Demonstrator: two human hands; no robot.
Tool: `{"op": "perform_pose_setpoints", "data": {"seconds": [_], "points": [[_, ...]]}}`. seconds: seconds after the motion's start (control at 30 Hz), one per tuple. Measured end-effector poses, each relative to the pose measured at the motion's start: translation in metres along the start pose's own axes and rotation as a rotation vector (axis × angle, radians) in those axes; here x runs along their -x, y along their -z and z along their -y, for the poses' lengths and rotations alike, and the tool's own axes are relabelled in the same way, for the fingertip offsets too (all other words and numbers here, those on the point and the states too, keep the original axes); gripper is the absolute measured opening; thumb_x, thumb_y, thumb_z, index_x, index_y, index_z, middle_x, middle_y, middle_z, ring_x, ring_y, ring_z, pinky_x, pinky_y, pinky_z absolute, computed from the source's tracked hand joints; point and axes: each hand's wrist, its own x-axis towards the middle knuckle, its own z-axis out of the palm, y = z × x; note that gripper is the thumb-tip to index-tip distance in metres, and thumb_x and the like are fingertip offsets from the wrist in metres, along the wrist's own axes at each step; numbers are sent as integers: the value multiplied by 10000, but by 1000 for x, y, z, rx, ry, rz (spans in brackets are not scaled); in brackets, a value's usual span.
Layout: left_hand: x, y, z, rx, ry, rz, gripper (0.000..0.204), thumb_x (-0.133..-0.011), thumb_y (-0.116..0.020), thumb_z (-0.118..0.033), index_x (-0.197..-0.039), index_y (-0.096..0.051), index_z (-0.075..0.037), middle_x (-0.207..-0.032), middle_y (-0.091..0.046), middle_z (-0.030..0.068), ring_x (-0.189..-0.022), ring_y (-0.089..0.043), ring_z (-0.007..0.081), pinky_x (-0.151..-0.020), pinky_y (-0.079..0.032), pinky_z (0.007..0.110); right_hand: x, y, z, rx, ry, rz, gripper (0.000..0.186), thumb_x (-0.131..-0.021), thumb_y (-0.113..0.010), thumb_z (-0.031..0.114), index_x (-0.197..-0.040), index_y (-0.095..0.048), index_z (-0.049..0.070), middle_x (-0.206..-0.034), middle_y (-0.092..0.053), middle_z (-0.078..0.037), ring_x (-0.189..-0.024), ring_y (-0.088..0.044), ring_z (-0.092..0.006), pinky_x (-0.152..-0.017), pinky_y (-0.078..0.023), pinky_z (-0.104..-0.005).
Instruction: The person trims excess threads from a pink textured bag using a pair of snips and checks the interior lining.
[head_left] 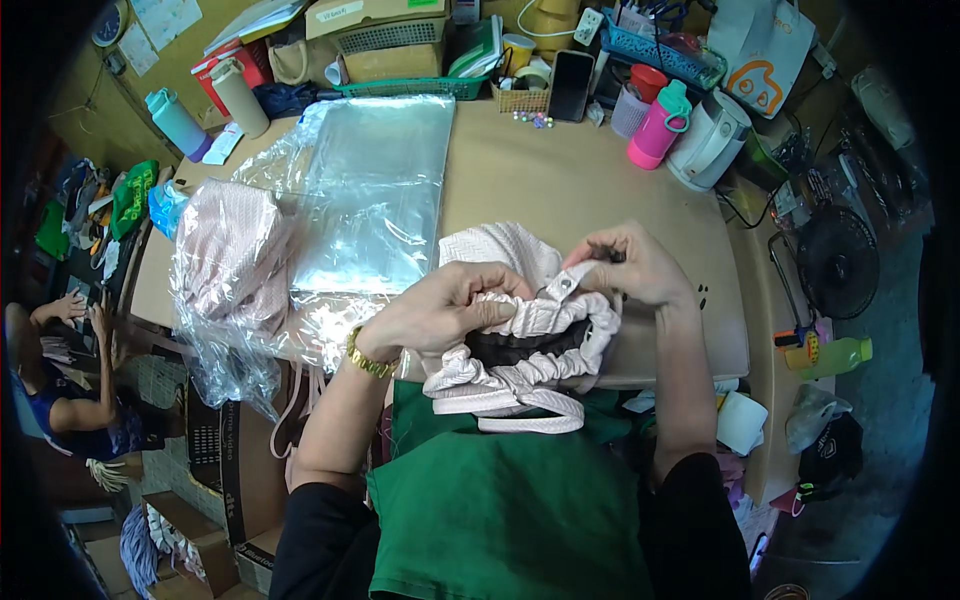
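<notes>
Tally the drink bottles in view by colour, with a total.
Pink bottle with teal lid: 1
Beige bottle with pink lid: 1
Lilac bottle with teal lid: 1
Yellow-green bottle: 1
Total: 4

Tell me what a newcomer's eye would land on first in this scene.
At the near edge of the table, both hands grip a pale pink gathered bag: the left hand bunches its ruffled rim, and the right hand pinches a small tab with a snap. To the left, a shiny stack of clear plastic bags catches the light, and a bright pink bottle stands at the far right.
</notes>
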Motion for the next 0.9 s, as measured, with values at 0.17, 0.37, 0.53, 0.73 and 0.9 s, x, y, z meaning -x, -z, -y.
{"op": "perform_pose_setpoints", "data": {"seconds": [0.17, 0.37, 0.53, 0.73, 0.9], "points": [[-4, -3, -3, 107, -17, -111, 285, -937, -594, -54, -1209, -526, -7, -866, -565, -24, -736, -484, 30, -635, -391, 196, -9, -15, 2, 566, 238, -766, 140, -792, -710, 20, -925, -681, -12, -828, -684, -53, -759, -606, -86, -683, -485, -255], [-7, 0, 12, 150, -65, -143, 310, -927, -636, -88, -1190, -490, -15, -821, -585, -33, -660, -467, 14, -592, -354, 178, 21, -66, 12, 589, 264, -491, 147, -805, -725, 86, -825, -627, -21, -754, -603, -73, -656, -555, -170, -627, -432, -303], [-10, -7, 10, 381, -134, -122, 299, -923, -627, -59, -1182, -484, -15, -887, -620, -7, -723, -516, 23, -642, -399, 172, 16, -54, 8, 431, 95, -284, 202, -871, -691, 140, -775, -607, -18, -697, -543, -1, -633, -470, -77, -572, -363, -264], [-5, -13, 5, -574, -393, -430, 142, -834, -646, 14, -942, -723, -37, -959, -623, 66, -815, -605, 226, -757, -471, 363, 13, -71, -21, -228, 62, -423, 335, -942, -640, 259, -735, -636, -5, -656, -536, 2, -626, -457, -50, -566, -371, -257], [5, -43, -17, -1032, -442, -580, 202, -707, -775, -112, -890, -726, -41, -870, -585, 89, -771, -558, 263, -730, -405, 388, 17, -81, -24, 169, 200, -550, 364, -918, -654, 246, -696, -584, -33, -620, -468, -53, -600, -431, -119, -550, -340, -307]]}}
